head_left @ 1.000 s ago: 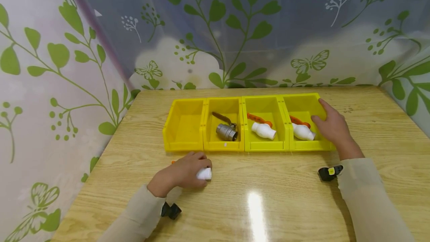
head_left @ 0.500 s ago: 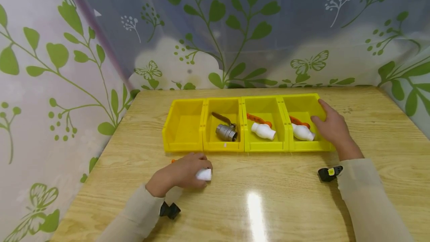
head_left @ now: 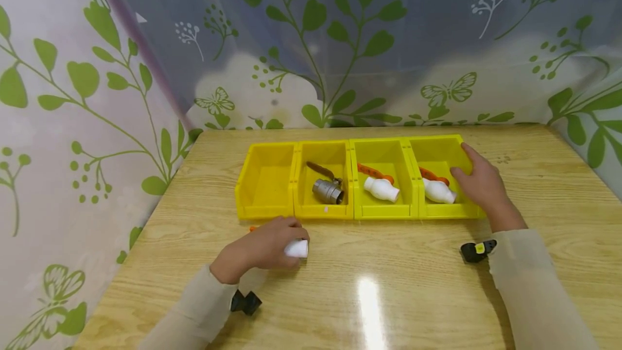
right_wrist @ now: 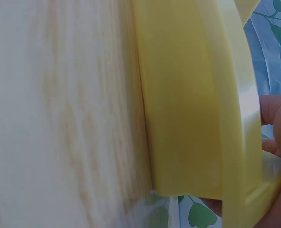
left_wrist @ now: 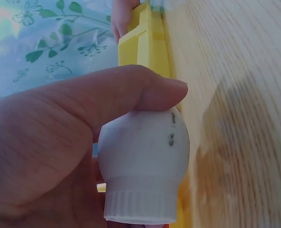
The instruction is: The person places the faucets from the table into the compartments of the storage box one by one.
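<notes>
My left hand grips a white plastic ball valve just in front of the yellow bins. In the left wrist view the thumb lies across the round white body of the valve, which has a ribbed end. A bit of orange, likely its handle, shows behind the hand; the rest is hidden. My right hand holds the side wall of the rightmost yellow bin, thumb on the inner side. In the right wrist view, fingers show beyond the bin's rim.
Several yellow bins stand joined in a row. The leftmost bin holds nothing visible. A metal ball valve lies in the second. White valves with orange handles lie in the third and fourth. Patterned cloth hangs behind the wooden table.
My left hand has shifted slightly upward and to the right in the head view, with the white ball valve in its grip. The right hand and the bins have stayed put.
</notes>
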### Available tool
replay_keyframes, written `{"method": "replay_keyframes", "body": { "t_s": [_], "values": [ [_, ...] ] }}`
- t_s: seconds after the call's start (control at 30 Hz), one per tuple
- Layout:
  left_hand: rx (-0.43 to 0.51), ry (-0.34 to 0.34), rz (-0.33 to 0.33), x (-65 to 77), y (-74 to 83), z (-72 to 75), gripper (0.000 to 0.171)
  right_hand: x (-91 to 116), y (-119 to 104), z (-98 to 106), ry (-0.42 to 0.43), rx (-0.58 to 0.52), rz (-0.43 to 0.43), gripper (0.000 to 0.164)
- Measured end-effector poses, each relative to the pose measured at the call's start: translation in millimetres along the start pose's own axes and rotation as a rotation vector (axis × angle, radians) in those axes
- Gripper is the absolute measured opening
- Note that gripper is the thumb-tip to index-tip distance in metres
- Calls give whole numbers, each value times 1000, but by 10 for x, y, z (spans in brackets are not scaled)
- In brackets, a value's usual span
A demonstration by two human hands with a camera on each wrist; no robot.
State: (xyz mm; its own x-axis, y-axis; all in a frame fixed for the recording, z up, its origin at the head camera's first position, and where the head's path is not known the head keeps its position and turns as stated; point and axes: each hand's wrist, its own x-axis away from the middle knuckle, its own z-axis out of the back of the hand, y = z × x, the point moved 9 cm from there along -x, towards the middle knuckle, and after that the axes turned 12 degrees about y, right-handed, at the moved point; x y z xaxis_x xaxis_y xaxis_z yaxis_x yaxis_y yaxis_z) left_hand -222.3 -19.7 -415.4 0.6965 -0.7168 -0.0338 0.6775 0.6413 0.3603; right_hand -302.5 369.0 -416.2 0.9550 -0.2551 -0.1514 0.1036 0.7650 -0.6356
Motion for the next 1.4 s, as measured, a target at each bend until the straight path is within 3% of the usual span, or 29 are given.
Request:
{"method": "replay_keyframes", "body": {
  "t_s": [0.6, 0.97, 1.4],
  "values": [
    [-21, 52, -34, -38, 26, 145, 26, 21, 53, -26, -1, -4, -5, 68],
    [-20, 97, -10, -29, -26, 317, 26, 9, 64, -37, -1, 0, -7, 68],
    [-64, 124, 63, -21, -204, 563, 31, -27, 19, -14, 6, 9, 11, 69]
  ]
}}
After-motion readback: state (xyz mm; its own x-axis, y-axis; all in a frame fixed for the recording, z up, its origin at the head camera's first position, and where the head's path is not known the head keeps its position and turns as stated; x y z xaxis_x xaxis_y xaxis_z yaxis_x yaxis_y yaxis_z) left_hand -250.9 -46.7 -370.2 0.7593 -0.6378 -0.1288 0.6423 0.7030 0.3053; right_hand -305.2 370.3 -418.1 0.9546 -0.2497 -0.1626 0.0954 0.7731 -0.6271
